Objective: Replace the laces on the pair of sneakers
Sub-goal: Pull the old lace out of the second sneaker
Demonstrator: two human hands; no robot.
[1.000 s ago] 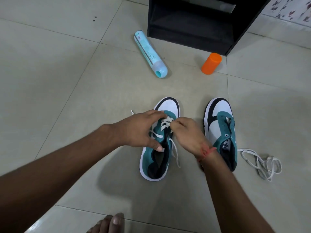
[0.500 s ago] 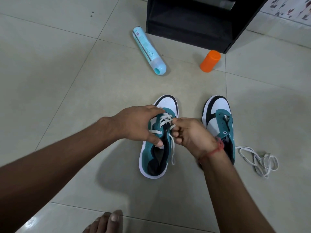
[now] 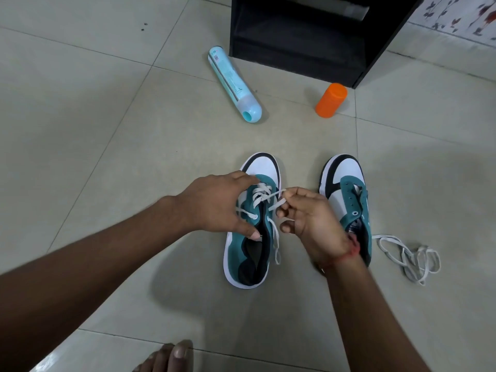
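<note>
Two teal, white and black sneakers stand side by side on the tiled floor. The left sneaker [image 3: 241, 251] has a white lace [image 3: 261, 196] threaded through its front eyelets. My left hand [image 3: 214, 205] grips that sneaker's left side, thumb at the collar. My right hand [image 3: 308, 218] pinches a strand of the white lace just right of the eyelets, with the lace end hanging down beside the shoe. The right sneaker [image 3: 346, 189] has bare eyelets and is partly hidden by my right wrist. A loose white lace [image 3: 408, 256] lies tangled on the floor to its right.
A light blue tube-shaped bottle [image 3: 234, 84] lies on the floor beyond the shoes. An orange cylinder [image 3: 331, 100] stands near a black cabinet [image 3: 308, 36] at the back. My toes [image 3: 171, 357] show at the bottom edge.
My right hand has drawn the lace strand out to the right and turned palm-up. The left hand keeps its hold on the sneaker.
</note>
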